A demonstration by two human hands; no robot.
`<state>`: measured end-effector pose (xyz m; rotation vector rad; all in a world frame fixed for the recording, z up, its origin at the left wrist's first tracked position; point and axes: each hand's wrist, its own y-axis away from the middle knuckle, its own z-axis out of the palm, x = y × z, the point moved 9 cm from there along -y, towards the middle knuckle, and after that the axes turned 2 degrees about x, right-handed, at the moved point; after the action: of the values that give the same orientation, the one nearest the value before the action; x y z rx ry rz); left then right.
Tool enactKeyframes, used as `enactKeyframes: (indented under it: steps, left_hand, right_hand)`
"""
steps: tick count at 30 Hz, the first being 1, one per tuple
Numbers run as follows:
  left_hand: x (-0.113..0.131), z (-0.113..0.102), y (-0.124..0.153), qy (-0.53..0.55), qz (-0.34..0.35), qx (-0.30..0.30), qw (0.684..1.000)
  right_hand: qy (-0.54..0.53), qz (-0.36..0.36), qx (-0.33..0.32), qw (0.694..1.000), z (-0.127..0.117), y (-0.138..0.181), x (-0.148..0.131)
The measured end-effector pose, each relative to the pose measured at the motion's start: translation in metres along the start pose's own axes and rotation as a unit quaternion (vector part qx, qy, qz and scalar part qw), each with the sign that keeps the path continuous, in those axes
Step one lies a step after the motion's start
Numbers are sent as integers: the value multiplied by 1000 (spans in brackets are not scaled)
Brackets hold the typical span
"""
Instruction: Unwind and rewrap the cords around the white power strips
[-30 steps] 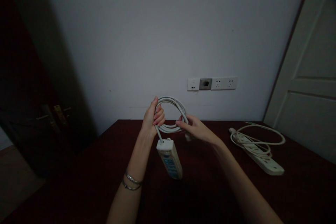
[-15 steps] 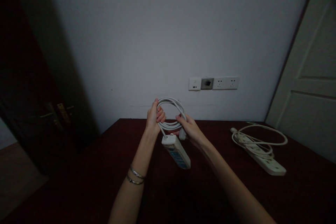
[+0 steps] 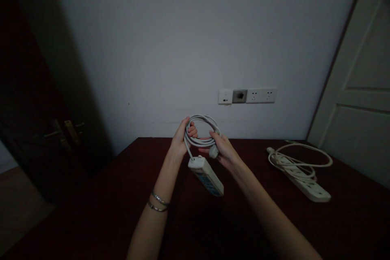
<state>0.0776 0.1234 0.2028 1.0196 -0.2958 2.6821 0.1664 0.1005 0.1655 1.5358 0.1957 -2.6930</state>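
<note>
A white power cord point(image 3: 199, 143) is wound into a round coil of several loops, held up above the dark table. My left hand point(image 3: 183, 135) is closed around the coil's left side. On the right side, my right hand point(image 3: 222, 146) pinches the loops with thumb and fingers. The cord's plug point(image 3: 213, 151) sits at the right hand's fingers, below the coil. From the cord's other end hangs a white power strip point(image 3: 207, 175), tilted, with a blue patch on its side; it is below and between my hands.
A second white power strip point(image 3: 304, 185) lies on the right of the dark red table point(image 3: 243, 219), its cord point(image 3: 317, 165) looped loosely over it. Wall sockets point(image 3: 261, 95) are behind. A dark door with a handle point(image 3: 71, 132) stands left, a pale door point(image 3: 362, 101) right.
The coil and both hands have shifted slightly right. The plug has turned in my right hand, and the hanging strip has swung a little to the right.
</note>
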Motion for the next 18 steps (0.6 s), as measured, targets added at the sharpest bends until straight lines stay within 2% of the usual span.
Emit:
enactKeyframes:
  steps: [3,8,13,18]
  left_hand:
    - [0,-5,-2,-5,-1,22,1000]
    - [3,-11,-1,-47,2,10,999]
    - [-3,-2,5,-84,-27,-30,996]
    - [-10,7,11,-136,-48,-57,988]
  right_hand:
    - [23,-3,-9,1000,-2,0,0]
    - [109,19,-97,989,8,6,2]
    - [99,-36,-49,993,1,8,-19]
    - [133,-22,-55,989,7,13,-22]
